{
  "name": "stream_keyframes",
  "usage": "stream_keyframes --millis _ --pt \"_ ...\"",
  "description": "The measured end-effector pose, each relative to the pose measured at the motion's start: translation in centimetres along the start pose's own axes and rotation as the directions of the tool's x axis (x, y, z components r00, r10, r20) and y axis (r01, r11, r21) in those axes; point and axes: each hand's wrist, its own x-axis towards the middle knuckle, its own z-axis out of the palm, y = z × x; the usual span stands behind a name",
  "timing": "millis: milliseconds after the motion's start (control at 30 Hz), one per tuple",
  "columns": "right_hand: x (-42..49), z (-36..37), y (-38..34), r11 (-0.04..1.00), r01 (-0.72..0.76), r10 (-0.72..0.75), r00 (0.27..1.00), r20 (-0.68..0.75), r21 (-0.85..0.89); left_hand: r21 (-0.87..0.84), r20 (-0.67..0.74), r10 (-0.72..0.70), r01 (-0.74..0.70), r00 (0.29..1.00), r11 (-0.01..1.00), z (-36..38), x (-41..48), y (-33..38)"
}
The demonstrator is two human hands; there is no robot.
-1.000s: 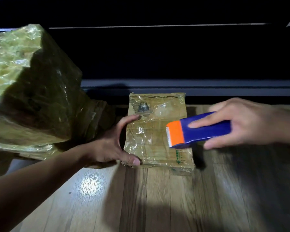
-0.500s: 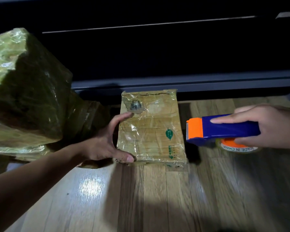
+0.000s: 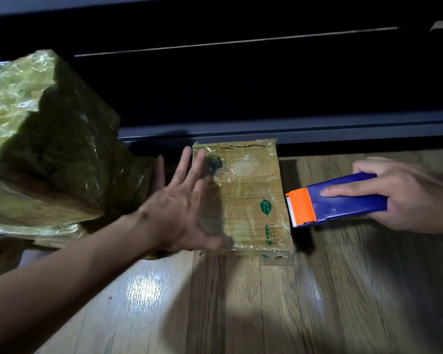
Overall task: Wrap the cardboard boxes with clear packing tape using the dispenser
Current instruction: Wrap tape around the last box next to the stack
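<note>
One large taped cardboard box (image 3: 49, 154), one flat taped cardboard box (image 3: 251, 198). The left hand (image 3: 179, 208) spreads its fingers over the flat one; the right hand (image 3: 404, 198) curls its fingers round one blue-orange plastic dispenser (image 3: 338, 203).

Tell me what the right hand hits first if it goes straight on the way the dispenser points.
Likely the right edge of the flat taped cardboard box: the right hand aims the tape dispenser, orange nose first, leftward at it, though relative height is unclear.

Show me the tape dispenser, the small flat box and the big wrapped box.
tape dispenser (image 3: 343, 209): head view, on its blue body.
small flat box (image 3: 253, 192): head view, on its taped top face.
big wrapped box (image 3: 49, 154): head view, on its shadowed side face.
</note>
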Motion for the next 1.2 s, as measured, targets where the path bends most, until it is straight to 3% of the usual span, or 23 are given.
stream_keyframes --millis 67,200,367,500,767,833,900,1000,1100,1200 --pt "0.0 0.8 0.5 1.0 -0.015 0.015 1.0 -0.007 0.002 0.094 -0.039 0.035 -0.031 0.999 0.995 0.5 0.4 2.6" --pt "-0.6 2.3 1.3 0.999 -0.044 0.044 0.999 -0.029 -0.017 0.1 -0.138 0.183 -0.17 0.973 0.98 2.9 1.5 4.3" --pt "-1.4 5.2 2.0 0.995 -0.09 0.092 0.995 -0.042 0.05 0.119 -0.139 0.155 -0.139 0.978 0.983 3.0 1.4 4.5" --pt "-0.9 5.8 2.1 0.996 -0.081 0.083 0.995 -0.06 0.04 0.027 -0.09 0.167 -0.165 0.982 0.986 1.5 3.0 7.8" --pt "0.0 4.9 0.7 0.992 -0.118 0.114 0.991 -0.065 -0.056 0.02 -0.242 0.267 -0.27 0.933 0.963 1.5 3.6 8.3" --pt "1.0 2.9 -0.4 0.992 -0.122 0.12 0.992 -0.05 -0.036 -0.057 -0.329 0.258 -0.292 0.908 0.955 1.6 3.1 7.4" --pt "2.4 -0.1 -2.3 0.995 -0.089 0.085 0.993 -0.084 -0.054 -0.248 -0.491 0.209 -0.366 0.846 0.897 1.6 2.2 6.5" --pt "4.9 -5.0 -6.5 0.993 -0.029 0.02 0.997 -0.078 -0.112 -0.495 -0.724 0.061 -0.579 0.687 0.648 2.3 0.6 5.8" --pt "7.9 -6.7 -10.7 0.954 0.032 -0.045 0.998 -0.037 -0.297 -0.574 -0.725 -0.012 -0.595 0.689 0.562 4.4 -0.8 5.0" --pt "9.8 -4.6 -13.4 0.888 0.166 -0.156 0.986 0.059 -0.428 -0.562 -0.703 -0.039 -0.52 0.71 0.644 6.8 -1.5 3.1"
